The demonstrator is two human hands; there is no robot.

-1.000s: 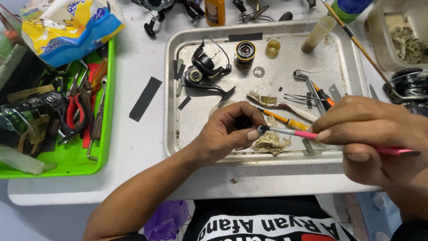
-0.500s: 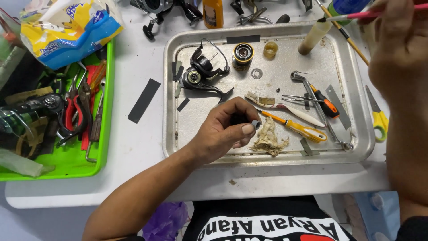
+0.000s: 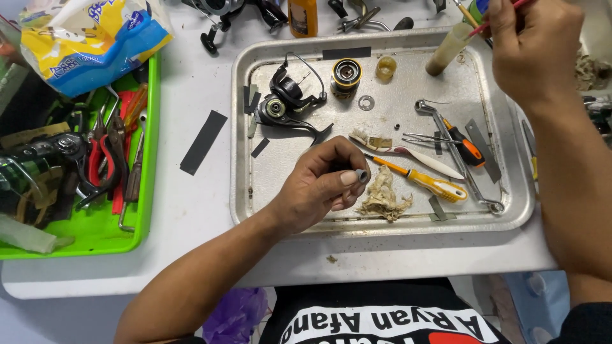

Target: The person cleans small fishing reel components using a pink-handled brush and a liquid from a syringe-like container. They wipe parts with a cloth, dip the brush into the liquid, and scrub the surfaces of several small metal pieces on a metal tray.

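Pinched between thumb and fingers of the left hand (image 3: 322,185) is a small grey part (image 3: 362,174), held low over the front middle of the steel tray (image 3: 516,216). Only its round end is seen, poking out past the thumb tip and facing right, toward a wad of dirty rag (image 3: 384,199) just beside it. Its long axis seems to run left-right along the thumb, but most of it is hidden in the grip, so that can't be told for sure.

The right hand (image 3: 532,44) is up at the tray's far right corner, closed around a thin pink-handled brush (image 3: 494,18). The handle is tilted, its upper end running off the top edge toward the right and its lower end pointing down-left. The brush is well apart from the part.

Laid out on the tray between the two hands: a yellow screwdriver (image 3: 427,183) angled with its tip up-left, close to the left hand's fingers; an orange-and-black screwdriver (image 3: 464,146); a white toothbrush (image 3: 408,153). Farther back a black reel body (image 3: 284,102) is seen with a gold-rimmed spool (image 3: 346,73) just beside it and a small washer (image 3: 366,102) near that.

Off to the left a green bin (image 3: 95,239) of pliers sits on the white table (image 3: 197,204).
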